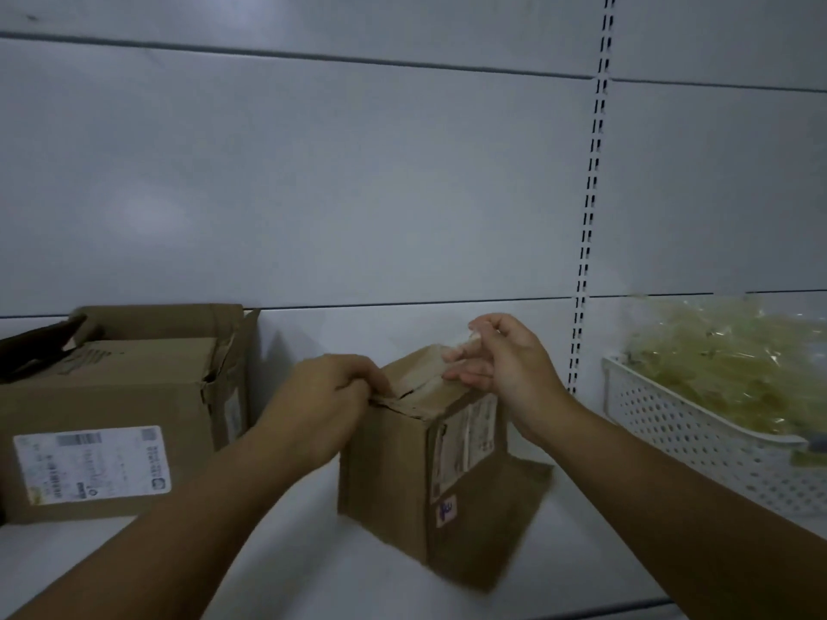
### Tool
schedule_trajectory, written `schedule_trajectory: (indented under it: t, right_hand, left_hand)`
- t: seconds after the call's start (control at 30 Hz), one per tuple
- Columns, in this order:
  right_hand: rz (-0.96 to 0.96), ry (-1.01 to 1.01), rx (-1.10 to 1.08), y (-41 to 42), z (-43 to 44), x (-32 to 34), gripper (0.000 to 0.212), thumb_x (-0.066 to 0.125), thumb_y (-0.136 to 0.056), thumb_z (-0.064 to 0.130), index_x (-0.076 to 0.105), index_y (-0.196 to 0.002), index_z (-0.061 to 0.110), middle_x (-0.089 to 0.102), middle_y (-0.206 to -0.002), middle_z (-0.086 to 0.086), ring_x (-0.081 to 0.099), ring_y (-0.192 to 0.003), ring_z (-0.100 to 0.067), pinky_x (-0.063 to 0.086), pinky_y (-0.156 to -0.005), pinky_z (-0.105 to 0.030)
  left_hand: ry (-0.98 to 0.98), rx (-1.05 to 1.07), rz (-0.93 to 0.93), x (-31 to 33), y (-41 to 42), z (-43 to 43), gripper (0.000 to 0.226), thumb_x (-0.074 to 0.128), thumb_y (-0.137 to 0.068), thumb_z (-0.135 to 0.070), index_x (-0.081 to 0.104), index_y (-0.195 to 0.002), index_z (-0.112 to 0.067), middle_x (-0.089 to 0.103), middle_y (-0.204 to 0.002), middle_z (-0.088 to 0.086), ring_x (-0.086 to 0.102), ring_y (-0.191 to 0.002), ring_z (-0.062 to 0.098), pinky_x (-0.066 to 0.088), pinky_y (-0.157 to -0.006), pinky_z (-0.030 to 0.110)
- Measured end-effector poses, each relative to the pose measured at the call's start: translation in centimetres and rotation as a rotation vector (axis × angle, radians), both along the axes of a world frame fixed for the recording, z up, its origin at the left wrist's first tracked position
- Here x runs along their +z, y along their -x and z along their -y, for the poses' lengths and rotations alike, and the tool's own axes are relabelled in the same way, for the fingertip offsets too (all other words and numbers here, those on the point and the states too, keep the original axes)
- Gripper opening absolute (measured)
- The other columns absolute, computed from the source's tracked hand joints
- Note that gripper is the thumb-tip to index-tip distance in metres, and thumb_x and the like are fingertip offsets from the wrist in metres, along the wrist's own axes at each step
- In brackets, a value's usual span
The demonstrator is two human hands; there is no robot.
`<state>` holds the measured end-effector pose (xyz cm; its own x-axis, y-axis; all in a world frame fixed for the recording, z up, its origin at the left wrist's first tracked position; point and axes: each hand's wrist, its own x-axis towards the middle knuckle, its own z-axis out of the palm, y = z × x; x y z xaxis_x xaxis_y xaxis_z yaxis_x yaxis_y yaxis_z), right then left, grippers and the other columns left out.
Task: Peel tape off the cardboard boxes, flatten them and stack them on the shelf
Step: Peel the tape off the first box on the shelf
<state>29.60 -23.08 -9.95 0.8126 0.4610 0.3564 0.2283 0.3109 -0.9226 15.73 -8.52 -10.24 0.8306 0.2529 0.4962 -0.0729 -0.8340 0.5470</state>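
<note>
A small brown cardboard box (394, 476) with shipping labels on its right face stands on the white shelf (268, 575), its near corner turned towards me. My left hand (326, 391) presses down on the box's top left edge, fingers curled over the flap seam. My right hand (505, 355) sits over the far right of the top and pinches a strip of clear tape (461, 346) lifted off the lid. A larger cardboard box (116, 396) with a white label stands to the left, its top flaps loose.
A white perforated plastic basket (698, 445) piled with crumpled clear plastic or tape stands at the right on the shelf. A dark object (36, 346) lies on the large box's left. The shelf's white back panel with a slotted upright (590, 194) rises behind.
</note>
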Motion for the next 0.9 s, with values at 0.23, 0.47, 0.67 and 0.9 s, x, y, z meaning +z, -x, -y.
schedule_trajectory:
  t: [0.23,0.47,0.67,0.9]
  right_hand:
    - [0.001,-0.013,-0.097,-0.6,-0.7,1.9,0.013,0.04,-0.099,0.024,0.048,-0.089,0.021,0.065,-0.103,-0.004,0.067,-0.079,-0.016,0.056,-0.06,-0.029]
    - [-0.199,-0.321,-0.074,-3.7,1.8,3.6,0.02,0.036,-0.1,0.017,0.044,-0.082,0.016,0.038,-0.045,0.003,0.035,-0.035,-0.008,0.035,-0.039,-0.017]
    - [-0.207,-0.111,-0.129,-6.0,4.5,2.0,0.01,0.046,-0.097,0.026,0.045,-0.09,0.019,0.056,-0.07,-0.005,0.034,-0.032,-0.005,0.022,-0.034,-0.012]
    - [0.184,0.52,0.042,-4.2,3.7,-1.6,0.018,0.052,-0.092,0.039,0.059,-0.095,0.022,0.073,-0.086,-0.001,0.052,-0.042,-0.006,0.039,-0.043,-0.021]
  left_hand:
    - [-0.33,0.053,-0.058,-2.2,-1.4,2.6,0.045,0.056,-0.075,-0.059,0.033,-0.109,-0.042,0.041,-0.11,-0.023,0.04,-0.104,0.001,0.03,-0.104,0.033]
    - [-0.213,-0.05,-0.34,0.5,0.3,-2.1,0.042,0.065,-0.079,-0.03,0.049,-0.114,-0.048,0.052,-0.113,-0.025,0.054,-0.106,0.001,0.051,-0.087,0.024]
    - [-0.3,0.327,-0.397,2.4,-1.7,-2.9,0.032,0.044,-0.087,-0.01,0.062,-0.106,-0.029,0.06,-0.117,-0.003,0.056,-0.095,0.014,0.051,-0.079,0.032]
    - [-0.04,0.121,-0.226,1.0,-8.3,3.6,0.036,0.033,-0.097,-0.027,0.047,-0.13,-0.025,0.053,-0.131,0.004,0.051,-0.11,0.022,0.046,-0.085,0.031]
